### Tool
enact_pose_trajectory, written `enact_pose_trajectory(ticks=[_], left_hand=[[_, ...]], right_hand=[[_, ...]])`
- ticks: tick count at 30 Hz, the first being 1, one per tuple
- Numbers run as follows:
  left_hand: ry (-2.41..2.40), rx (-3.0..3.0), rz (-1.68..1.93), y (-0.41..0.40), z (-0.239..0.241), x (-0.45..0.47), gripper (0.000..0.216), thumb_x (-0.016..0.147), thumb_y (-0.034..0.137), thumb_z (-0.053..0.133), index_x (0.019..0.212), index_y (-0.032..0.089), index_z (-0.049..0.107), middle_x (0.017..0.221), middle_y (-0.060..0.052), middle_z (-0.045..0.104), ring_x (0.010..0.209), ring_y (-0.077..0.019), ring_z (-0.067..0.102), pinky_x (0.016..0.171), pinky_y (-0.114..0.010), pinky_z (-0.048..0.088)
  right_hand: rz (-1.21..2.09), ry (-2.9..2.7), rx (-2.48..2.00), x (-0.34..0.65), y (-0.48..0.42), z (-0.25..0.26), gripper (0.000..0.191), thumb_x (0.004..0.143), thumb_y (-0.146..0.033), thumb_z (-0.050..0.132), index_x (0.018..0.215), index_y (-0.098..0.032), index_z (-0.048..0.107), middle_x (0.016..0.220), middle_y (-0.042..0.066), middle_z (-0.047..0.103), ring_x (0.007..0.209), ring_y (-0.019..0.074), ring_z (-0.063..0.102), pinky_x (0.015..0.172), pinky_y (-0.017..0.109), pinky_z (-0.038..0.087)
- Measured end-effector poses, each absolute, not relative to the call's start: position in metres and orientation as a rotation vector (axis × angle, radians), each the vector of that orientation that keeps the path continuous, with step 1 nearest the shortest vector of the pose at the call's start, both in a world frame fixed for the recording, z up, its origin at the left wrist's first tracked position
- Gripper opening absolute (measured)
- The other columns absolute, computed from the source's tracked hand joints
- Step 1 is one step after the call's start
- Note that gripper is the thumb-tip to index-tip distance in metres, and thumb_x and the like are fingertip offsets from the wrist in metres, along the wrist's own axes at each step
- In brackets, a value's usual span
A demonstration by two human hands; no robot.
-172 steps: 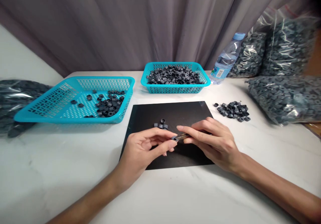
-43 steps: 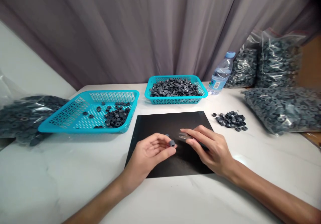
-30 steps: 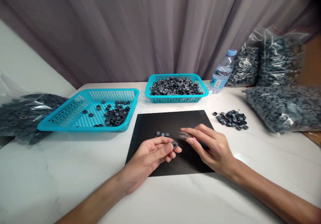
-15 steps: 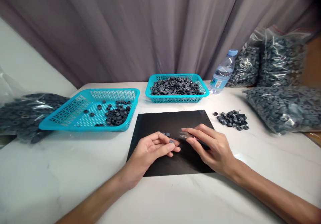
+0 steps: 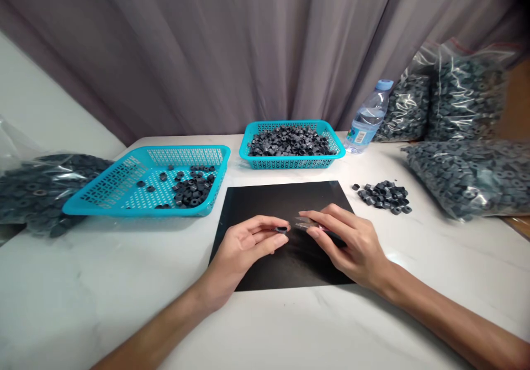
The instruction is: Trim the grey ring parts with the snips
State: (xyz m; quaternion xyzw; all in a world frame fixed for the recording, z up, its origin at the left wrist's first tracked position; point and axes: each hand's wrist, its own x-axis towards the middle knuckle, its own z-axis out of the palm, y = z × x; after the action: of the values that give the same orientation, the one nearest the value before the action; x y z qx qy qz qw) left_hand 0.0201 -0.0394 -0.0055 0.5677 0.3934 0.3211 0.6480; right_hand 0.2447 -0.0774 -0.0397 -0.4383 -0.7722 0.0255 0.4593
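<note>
Above a black mat on the white surface, a grey piece sits pinched by the left hand, fingers partly covering it. The right hand grips a tool, mostly hidden. One bag is cut off.

Surface: white, faintly veined
Curtain: grey, folded, behind the surface
Bottle: clear, blue-capped, standing before the curtain
Wall: pale
</note>
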Motion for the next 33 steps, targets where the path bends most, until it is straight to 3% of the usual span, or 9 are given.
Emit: enact_pose_trajectory(ticks=[7, 12, 16, 19, 23, 26, 29, 31, 33], left_hand=[[0.903, 1.3, 0.703, -0.04, -0.004, 0.019, 0.023, 0.087, 0.031, 0.078, 0.109, 0.025, 0.079, 0.115, -0.007, 0.076, 0.108, -0.0226, 0.068, 0.087, -0.029, 0.053], [0.919, 1.205, 0.712, -0.04, -0.002, 0.021, 0.027, 0.085, 0.031, 0.079, 0.111, 0.022, 0.079, 0.111, -0.009, 0.079, 0.096, -0.0205, 0.07, 0.081, -0.029, 0.054], [0.911, 1.105, 0.752, -0.037, 0.004, 0.017, 0.025, 0.087, 0.03, 0.078, 0.111, 0.021, 0.078, 0.114, -0.01, 0.078, 0.101, -0.0204, 0.07, 0.082, -0.028, 0.056], [0.964, 1.141, 0.981, -0.025, 0.015, 0.004, 0.021, 0.09, 0.029, 0.074, 0.109, 0.021, 0.076, 0.119, -0.009, 0.075, 0.097, -0.0205, 0.072, 0.072, -0.027, 0.058], [1.135, 1.344, 1.603, 0.0, 0.026, -0.021, 0.027, 0.093, 0.029, 0.072, 0.119, 0.025, 0.07, 0.123, -0.006, 0.072, 0.096, -0.0203, 0.071, 0.055, -0.022, 0.052], [1.34, 1.655, 1.747, 0.009, 0.024, -0.033, 0.054, 0.09, 0.028, 0.075, 0.141, 0.032, 0.057, 0.147, -0.007, 0.056, 0.12, -0.0294, 0.065, 0.059, -0.025, 0.058], [1.508, 2.039, 1.635, 0.006, 0.017, -0.033, 0.052, 0.095, 0.024, 0.068, 0.145, 0.035, 0.053, 0.16, -0.006, 0.042, 0.124, -0.0295, 0.062, 0.072, -0.032, 0.061], [1.506, 2.247, 1.609, 0.001, 0.012, -0.028, 0.039, 0.098, 0.02, 0.064, 0.135, 0.031, 0.061, 0.151, -0.007, 0.052, 0.116, -0.0266, 0.065, 0.075, -0.034, 0.059], [1.395, 2.434, 1.604, -0.003, 0.006, -0.024, 0.028, 0.097, 0.015, 0.062, 0.123, 0.026, 0.067, 0.129, -0.008, 0.065, 0.109, -0.0249, 0.066, 0.079, -0.035, 0.057]], right_hand=[[0.047, -1.918, -1.087, 0.245, -0.077, -0.04, 0.024, 0.103, -0.025, 0.059, 0.122, -0.015, 0.069, 0.086, 0.006, 0.069, 0.073, 0.0164, 0.066, 0.061, 0.029, 0.054], [0.029, -1.918, -1.1, 0.246, -0.076, -0.041, 0.025, 0.102, -0.029, 0.061, 0.122, -0.016, 0.069, 0.085, 0.006, 0.068, 0.071, 0.0161, 0.065, 0.06, 0.029, 0.054], [0.053, -1.911, -1.101, 0.246, -0.076, -0.041, 0.024, 0.102, -0.029, 0.061, 0.122, -0.017, 0.069, 0.087, 0.006, 0.068, 0.073, 0.0167, 0.066, 0.061, 0.029, 0.054], [0.062, -1.908, -1.102, 0.245, -0.076, -0.042, 0.024, 0.101, -0.027, 0.062, 0.122, -0.017, 0.069, 0.086, 0.006, 0.067, 0.072, 0.0165, 0.065, 0.061, 0.029, 0.053], [0.06, -1.901, -1.082, 0.244, -0.076, -0.042, 0.023, 0.1, -0.024, 0.064, 0.12, -0.015, 0.069, 0.083, 0.005, 0.066, 0.071, 0.0161, 0.063, 0.06, 0.029, 0.051], [0.058, -1.891, -1.082, 0.243, -0.076, -0.042, 0.021, 0.099, -0.022, 0.064, 0.118, -0.014, 0.07, 0.082, 0.005, 0.065, 0.07, 0.0155, 0.062, 0.061, 0.028, 0.051], [0.046, -1.881, -1.094, 0.243, -0.076, -0.042, 0.021, 0.099, -0.022, 0.064, 0.117, -0.013, 0.07, 0.081, 0.005, 0.064, 0.069, 0.0149, 0.061, 0.06, 0.028, 0.05], [0.042, -1.879, -1.093, 0.243, -0.076, -0.042, 0.02, 0.099, -0.021, 0.064, 0.117, -0.012, 0.07, 0.081, 0.005, 0.064, 0.069, 0.0148, 0.061, 0.059, 0.028, 0.049], [0.045, -1.879, -1.086, 0.243, -0.076, -0.042, 0.02, 0.099, -0.021, 0.064, 0.116, -0.013, 0.07, 0.082, 0.005, 0.064, 0.069, 0.0148, 0.061, 0.06, 0.028, 0.05]])
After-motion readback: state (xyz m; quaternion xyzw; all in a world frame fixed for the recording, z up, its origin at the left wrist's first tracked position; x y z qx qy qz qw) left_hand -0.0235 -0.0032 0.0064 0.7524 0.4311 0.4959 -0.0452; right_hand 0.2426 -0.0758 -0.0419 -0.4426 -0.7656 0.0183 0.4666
